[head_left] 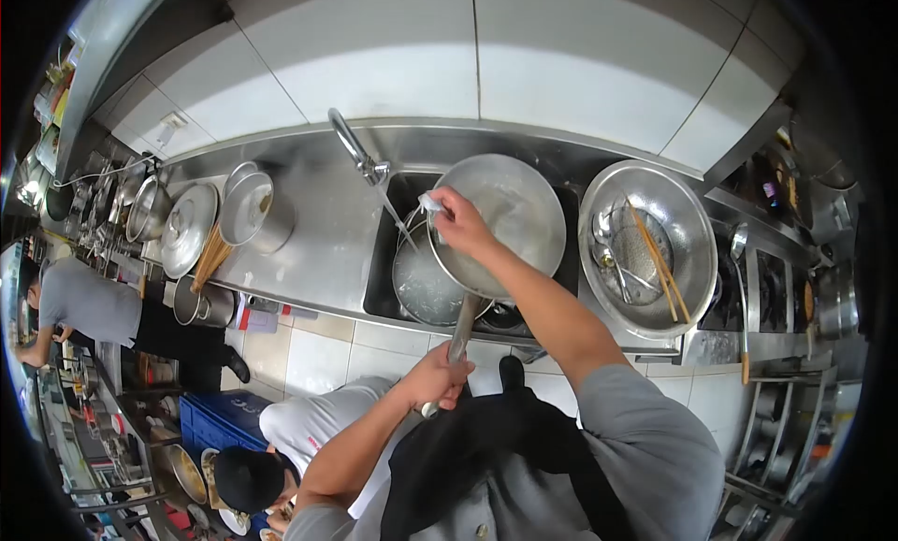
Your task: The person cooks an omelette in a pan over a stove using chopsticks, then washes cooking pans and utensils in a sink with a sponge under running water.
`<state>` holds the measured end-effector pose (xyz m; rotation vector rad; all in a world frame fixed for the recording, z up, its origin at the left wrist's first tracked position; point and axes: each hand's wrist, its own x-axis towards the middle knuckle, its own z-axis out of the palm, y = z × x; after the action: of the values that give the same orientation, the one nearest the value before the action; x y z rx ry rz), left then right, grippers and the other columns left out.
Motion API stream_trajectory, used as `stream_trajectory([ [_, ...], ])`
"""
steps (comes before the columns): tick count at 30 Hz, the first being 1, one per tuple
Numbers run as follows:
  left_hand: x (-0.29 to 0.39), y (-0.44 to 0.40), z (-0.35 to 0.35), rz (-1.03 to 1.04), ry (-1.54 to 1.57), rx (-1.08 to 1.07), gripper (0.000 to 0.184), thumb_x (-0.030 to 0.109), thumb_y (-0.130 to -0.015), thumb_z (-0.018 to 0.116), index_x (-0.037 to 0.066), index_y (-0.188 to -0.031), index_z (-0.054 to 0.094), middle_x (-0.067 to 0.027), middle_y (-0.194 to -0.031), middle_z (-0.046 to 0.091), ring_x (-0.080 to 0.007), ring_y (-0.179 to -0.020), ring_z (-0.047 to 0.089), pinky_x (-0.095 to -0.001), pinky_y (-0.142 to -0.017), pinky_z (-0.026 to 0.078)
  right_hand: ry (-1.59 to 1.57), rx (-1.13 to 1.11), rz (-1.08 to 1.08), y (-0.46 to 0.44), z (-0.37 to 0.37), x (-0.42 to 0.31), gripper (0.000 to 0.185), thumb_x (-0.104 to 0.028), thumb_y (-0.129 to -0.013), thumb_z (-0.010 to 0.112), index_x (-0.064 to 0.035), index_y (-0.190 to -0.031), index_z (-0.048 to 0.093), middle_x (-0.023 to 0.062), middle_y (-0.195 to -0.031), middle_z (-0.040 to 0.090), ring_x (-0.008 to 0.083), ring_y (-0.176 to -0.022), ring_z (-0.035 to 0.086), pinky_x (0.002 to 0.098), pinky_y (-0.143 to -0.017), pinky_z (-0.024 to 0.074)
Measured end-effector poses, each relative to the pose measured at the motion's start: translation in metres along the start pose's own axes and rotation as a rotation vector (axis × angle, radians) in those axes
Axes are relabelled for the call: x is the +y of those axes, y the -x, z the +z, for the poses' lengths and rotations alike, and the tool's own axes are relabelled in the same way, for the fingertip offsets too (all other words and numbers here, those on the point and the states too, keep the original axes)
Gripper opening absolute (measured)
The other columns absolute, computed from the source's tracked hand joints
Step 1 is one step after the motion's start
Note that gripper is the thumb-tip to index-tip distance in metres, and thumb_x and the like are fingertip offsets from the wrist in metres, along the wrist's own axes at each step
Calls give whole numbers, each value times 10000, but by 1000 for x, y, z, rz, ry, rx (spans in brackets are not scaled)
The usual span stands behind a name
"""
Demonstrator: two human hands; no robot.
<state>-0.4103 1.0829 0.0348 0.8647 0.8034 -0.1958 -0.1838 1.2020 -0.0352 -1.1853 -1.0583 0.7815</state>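
Observation:
My left hand (440, 377) is wrapped around the long handle (465, 326) of a large metal wok (524, 209), near its end. The wok is held over the sink, its inside wet and cloudy. At its left rim my right hand (458, 223) is closed on a small whitish wad (430, 202), whose kind I cannot make out. Beneath the wok's left side, a round pot (426, 284) full of water sits in the sink (379, 270). A stream runs into it from the curved tap (355, 148).
Right of the sink stands a large metal basin (599, 181) with chopsticks (655, 256), a strainer and ladles. Pots (267, 218) and a lid (190, 228) stand left. One person (318, 419) is low beside me; another (89, 298) works farther left.

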Motion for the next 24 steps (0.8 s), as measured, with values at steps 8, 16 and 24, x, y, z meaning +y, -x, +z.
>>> stream_trajectory([
  [8, -18, 4, -8, 89, 79, 98, 186, 80, -931, 550, 103, -930, 365, -9, -573, 353, -97, -421, 342, -271, -348, 290, 613, -274, 167, 76, -50, 34, 220, -92, -812, 555, -58, -1028, 570, 206, -935, 634, 387, -879, 634, 441, -747, 493],
  [16, -19, 11, -14, 48, 103, 87, 196, 84, -940, 552, 119, -921, 360, -6, -580, 350, -91, -410, 313, -262, -348, 276, 748, 8, 5, 36, 3, 13, 266, -120, -835, 572, -108, -1101, 586, 235, -981, 620, 392, -916, 616, 465, -801, 499],
  [24, -34, 14, -20, 77, 121, 19, 196, 103, -936, 562, 107, -918, 367, -13, -570, 359, -85, -399, 313, -265, -336, 271, 741, 35, 220, 3, -33, 13, 304, -111, -824, 590, -87, -1125, 623, 241, -998, 624, 394, -909, 625, 437, -824, 497],
])
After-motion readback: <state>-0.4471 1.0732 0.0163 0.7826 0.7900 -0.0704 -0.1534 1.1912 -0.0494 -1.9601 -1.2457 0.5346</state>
